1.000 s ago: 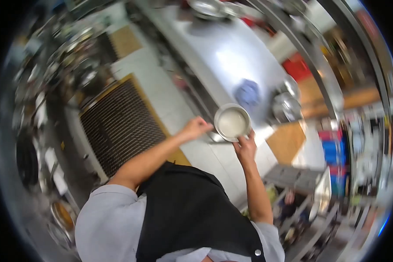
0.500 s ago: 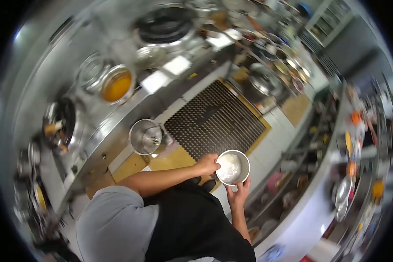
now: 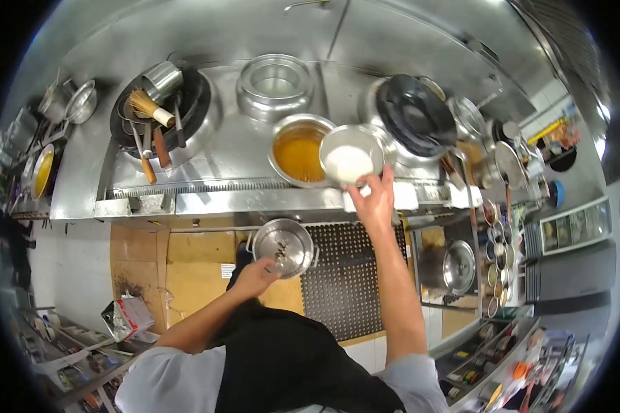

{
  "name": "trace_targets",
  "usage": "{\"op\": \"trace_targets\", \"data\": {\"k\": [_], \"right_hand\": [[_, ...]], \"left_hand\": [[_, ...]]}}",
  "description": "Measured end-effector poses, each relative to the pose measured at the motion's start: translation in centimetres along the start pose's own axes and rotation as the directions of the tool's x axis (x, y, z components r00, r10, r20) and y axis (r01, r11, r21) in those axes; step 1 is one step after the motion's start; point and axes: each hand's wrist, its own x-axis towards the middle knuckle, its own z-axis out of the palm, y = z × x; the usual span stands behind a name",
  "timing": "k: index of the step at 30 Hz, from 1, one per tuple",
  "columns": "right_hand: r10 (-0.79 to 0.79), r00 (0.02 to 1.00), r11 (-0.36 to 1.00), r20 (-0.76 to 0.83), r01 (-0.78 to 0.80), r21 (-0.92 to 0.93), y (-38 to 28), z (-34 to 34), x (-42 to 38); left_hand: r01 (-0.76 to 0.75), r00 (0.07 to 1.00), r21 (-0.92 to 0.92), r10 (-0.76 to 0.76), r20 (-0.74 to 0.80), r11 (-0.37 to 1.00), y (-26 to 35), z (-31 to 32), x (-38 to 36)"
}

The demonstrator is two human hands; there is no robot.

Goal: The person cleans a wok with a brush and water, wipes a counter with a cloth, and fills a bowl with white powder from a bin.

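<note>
A metal bowl with white contents is at the edge of the steel counter, beside a pot of amber liquid. My right hand grips its near rim, thumb and fingers pinched there. Lower down and to the left, a steel pot with two side handles stands near floor level, with small dark bits inside. My left hand is over that pot's lower left rim, fingers closed together; whether they hold anything is too small to tell.
A wok with a brush and ladles sits at the left of the counter. Another dark wok is at the right. A perforated mat lies on the floor below. Sauce containers line the right side.
The view has turned toward the counter. The bowl has moved from between both hands to the counter edge, held by my right hand only. My left hand has let go and is at the steel pot.
</note>
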Motion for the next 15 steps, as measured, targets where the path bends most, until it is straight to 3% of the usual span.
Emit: {"op": "trace_targets", "data": {"k": [3, 6, 9, 11, 12, 13, 15], "right_hand": [[-0.043, 0.998, 0.998, 0.048, 0.045, -0.036, -0.6, 10.4, 11.0], [-0.031, 0.991, 0.991, 0.13, 0.048, -0.123, 0.1, 20.4, 18.2], [-0.027, 0.976, 0.966, 0.214, 0.081, -0.246, 0.1, 28.3, 25.3], [0.005, 0.937, 0.943, 0.348, 0.112, -0.314, 0.1, 31.7, 28.9], [0.005, 0.932, 0.94, 0.363, 0.119, -0.32, 0.0, 33.1, 30.3], [-0.01, 0.916, 0.923, 0.402, 0.163, -0.348, -0.2, 34.4, 31.6], [0.012, 0.879, 0.895, 0.478, 0.203, -0.397, 0.0, 37.1, 34.0]], "left_hand": [[0.073, 0.996, 0.206, -0.062, -0.059, 0.976, -9.1, -7.1, 0.9], [0.333, 0.932, 0.162, -0.298, -0.206, 0.929, -18.8, -13.5, -0.1], [0.545, 0.817, 0.126, -0.491, -0.302, 0.829, -29.9, -16.9, -2.5], [0.731, 0.664, 0.086, -0.674, -0.324, 0.677, -33.0, -17.7, -4.8], [0.623, 0.775, 0.379, -0.606, -0.18, 0.684, -38.1, -16.5, -6.9], [0.421, 0.856, 0.616, -0.515, -0.029, 0.666, -41.6, -16.0, -8.4], [0.272, 0.773, 0.744, -0.599, 0.209, 0.61, -38.7, -16.4, -9.7]]}}
